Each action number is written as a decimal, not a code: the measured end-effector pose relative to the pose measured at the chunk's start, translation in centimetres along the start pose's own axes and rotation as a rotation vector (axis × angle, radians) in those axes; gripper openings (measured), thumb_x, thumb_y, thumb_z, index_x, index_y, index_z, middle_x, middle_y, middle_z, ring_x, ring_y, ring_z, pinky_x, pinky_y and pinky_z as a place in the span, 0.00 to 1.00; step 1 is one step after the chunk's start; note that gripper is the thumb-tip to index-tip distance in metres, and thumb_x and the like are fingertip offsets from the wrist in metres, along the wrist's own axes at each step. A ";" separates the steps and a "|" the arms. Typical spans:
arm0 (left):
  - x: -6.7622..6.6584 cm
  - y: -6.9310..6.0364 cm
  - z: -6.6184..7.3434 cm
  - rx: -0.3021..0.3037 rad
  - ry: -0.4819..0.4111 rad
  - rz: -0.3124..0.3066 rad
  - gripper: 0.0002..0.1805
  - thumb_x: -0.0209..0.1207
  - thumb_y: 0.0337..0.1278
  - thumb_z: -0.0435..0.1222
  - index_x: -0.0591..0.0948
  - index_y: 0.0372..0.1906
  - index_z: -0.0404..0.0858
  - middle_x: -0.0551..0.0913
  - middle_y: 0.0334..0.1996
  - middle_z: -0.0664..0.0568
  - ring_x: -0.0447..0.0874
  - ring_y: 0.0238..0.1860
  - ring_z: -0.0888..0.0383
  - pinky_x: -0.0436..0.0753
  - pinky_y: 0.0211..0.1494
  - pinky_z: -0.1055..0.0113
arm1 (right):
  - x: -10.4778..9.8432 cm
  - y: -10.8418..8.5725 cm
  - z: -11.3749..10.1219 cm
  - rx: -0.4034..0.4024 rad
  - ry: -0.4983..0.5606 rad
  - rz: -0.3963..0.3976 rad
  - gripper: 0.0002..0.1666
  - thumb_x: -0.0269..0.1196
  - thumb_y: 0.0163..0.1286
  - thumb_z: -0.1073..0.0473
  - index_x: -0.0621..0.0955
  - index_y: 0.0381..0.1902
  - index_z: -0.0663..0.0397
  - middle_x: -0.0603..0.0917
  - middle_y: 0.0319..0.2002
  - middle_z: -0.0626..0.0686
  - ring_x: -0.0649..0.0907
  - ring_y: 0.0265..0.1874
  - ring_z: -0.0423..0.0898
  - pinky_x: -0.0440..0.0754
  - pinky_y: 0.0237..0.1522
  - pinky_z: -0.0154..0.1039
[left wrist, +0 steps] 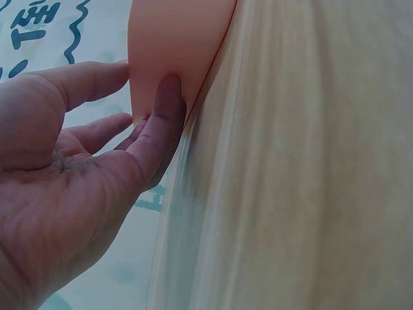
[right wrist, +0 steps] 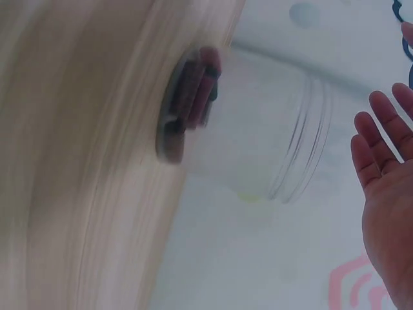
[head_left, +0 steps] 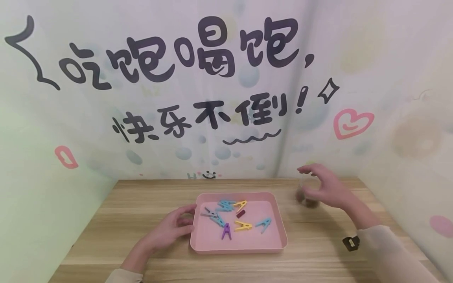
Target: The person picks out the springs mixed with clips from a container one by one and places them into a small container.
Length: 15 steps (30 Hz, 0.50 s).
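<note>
My left hand (head_left: 170, 230) touches the left side of a pink tray (head_left: 260, 245) with its fingertips. In the left wrist view, its loosely bent fingers (left wrist: 97, 81) rest against the tray's outer wall. Several plastic clothespins lie in the tray: a purple clothespin (head_left: 226, 232), a yellow clothespin (head_left: 243, 226), a blue clothespin (head_left: 264, 224) and others, beside a small dark red piece (head_left: 241, 214). To the right, my right hand (head_left: 327, 188) is spread near a clear jar (right wrist: 251, 123). Dark red pieces (right wrist: 193, 90) lie at the jar's bottom. In the right wrist view its fingers are apart from the jar's mouth.
The wood-grain table (head_left: 148, 196) ends at a white printed curtain (head_left: 212, 157) with dark lettering. A small black object (head_left: 351, 243) is beside my right sleeve (head_left: 389, 247). The jar stands right of the tray, near the back edge.
</note>
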<state>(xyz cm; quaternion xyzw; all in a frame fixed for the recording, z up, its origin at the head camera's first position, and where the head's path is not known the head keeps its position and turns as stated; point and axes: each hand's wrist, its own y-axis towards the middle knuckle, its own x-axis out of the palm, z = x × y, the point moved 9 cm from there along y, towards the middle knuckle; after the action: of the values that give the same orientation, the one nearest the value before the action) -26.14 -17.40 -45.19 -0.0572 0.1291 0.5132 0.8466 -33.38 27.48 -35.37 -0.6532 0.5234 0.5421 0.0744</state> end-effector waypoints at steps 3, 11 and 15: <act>0.0 0.0 -0.1 -0.002 0.000 0.002 0.37 0.61 0.73 0.27 0.59 0.79 0.22 0.66 0.72 0.27 0.78 0.66 0.33 0.82 0.60 0.70 | 0.8 0.4 -1.3 -0.035 -0.011 -0.024 0.32 0.79 0.62 0.59 0.82 0.63 0.51 0.84 0.59 0.47 0.82 0.57 0.49 0.81 0.57 0.49; 0.0 -0.1 -0.1 -0.002 -0.009 0.003 0.37 0.61 0.74 0.26 0.58 0.79 0.22 0.66 0.72 0.27 0.78 0.66 0.32 0.83 0.61 0.66 | 2.9 1.6 -4.7 -0.149 0.006 -0.045 0.32 0.82 0.59 0.57 0.83 0.61 0.46 0.85 0.54 0.40 0.84 0.51 0.41 0.87 0.48 0.42; 0.0 0.0 -0.1 -0.002 -0.003 0.006 0.37 0.61 0.74 0.26 0.58 0.79 0.22 0.66 0.72 0.27 0.78 0.66 0.32 0.84 0.62 0.65 | 4.2 2.0 -5.6 -0.149 0.012 -0.067 0.31 0.82 0.59 0.56 0.83 0.60 0.46 0.85 0.51 0.38 0.84 0.47 0.39 0.87 0.46 0.40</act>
<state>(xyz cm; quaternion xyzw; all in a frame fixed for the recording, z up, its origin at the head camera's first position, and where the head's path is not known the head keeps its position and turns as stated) -26.10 -17.42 -45.27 -0.0570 0.1275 0.5161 0.8451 -31.95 20.37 -35.45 -0.6775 0.4598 0.5727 0.0408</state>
